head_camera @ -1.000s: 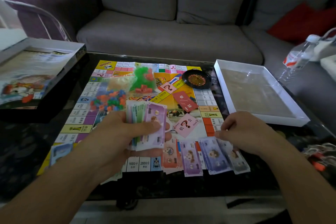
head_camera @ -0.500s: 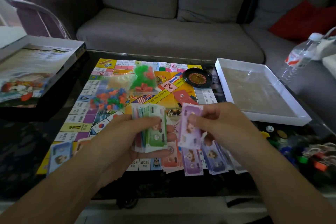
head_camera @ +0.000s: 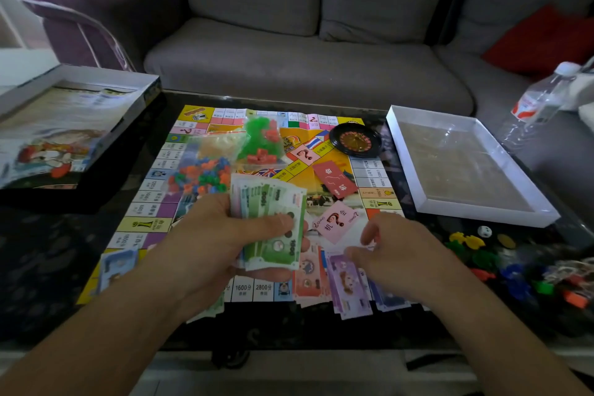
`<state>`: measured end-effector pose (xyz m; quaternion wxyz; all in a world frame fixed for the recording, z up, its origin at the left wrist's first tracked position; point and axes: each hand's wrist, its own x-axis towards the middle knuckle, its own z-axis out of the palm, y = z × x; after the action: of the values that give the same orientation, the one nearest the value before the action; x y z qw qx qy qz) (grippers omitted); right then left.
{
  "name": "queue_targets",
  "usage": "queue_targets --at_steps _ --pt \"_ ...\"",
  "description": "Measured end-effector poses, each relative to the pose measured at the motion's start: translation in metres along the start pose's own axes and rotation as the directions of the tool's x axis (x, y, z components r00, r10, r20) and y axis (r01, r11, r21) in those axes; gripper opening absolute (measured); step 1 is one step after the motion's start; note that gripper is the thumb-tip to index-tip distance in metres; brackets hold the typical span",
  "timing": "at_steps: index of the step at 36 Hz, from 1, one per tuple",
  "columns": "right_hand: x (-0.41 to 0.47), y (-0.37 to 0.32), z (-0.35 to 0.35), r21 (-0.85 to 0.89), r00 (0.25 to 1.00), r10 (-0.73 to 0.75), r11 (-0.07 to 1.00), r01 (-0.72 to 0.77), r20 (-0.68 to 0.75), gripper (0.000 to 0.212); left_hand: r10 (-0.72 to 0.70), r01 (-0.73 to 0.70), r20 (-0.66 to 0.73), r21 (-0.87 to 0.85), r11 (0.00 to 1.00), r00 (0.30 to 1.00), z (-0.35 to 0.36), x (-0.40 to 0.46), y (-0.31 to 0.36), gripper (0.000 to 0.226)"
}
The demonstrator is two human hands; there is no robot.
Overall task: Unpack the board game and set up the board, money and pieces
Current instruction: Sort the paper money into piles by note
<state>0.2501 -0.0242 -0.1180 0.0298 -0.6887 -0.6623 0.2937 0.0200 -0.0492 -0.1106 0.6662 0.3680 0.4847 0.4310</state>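
The left hand (head_camera: 205,241) grips a wad of notes (head_camera: 273,222) above the board (head_camera: 324,167) at six o'clock. The right hand (head_camera: 395,251), fingers loose, rests on purple notes (head_camera: 345,276) at five o'clock. A careless sweep could scatter the laid-out piles.

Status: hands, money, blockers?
Left hand grips banknote stack. Right hand open over purple notes on board. Piece bags mid-board.

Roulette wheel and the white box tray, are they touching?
Apart. The head view shows a strip of dark table between the roulette wheel and the white box tray.
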Motion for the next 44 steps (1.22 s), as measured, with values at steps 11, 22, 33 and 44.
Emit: queue_targets --at_steps 11,22,33,44 --pt "-0.007 -0.025 0.01 0.673 0.959 -0.253 0.688 0.272 -0.129 0.009 -0.023 0.023 0.192 0.001 1.0 0.981 0.013 -0.004 -0.005 0.016" --pt "-0.01 -0.023 0.006 0.715 0.964 -0.234 0.651 0.253 -0.128 0.002 0.084 -0.089 0.095 0.055 0.994 0.992 0.007 -0.002 -0.006 0.024" --pt "-0.009 -0.024 0.002 0.713 0.944 -0.257 0.62 0.327 -0.208 0.014 0.14 -0.141 0.017 0.092 0.986 0.99 0.003 -0.003 -0.005 0.016" --pt "-0.01 -0.025 0.006 0.725 0.947 -0.267 0.616 0.309 -0.176 0.015 0.216 -0.214 -0.015 0.084 0.973 0.976 0.002 0.0 -0.007 0.023"
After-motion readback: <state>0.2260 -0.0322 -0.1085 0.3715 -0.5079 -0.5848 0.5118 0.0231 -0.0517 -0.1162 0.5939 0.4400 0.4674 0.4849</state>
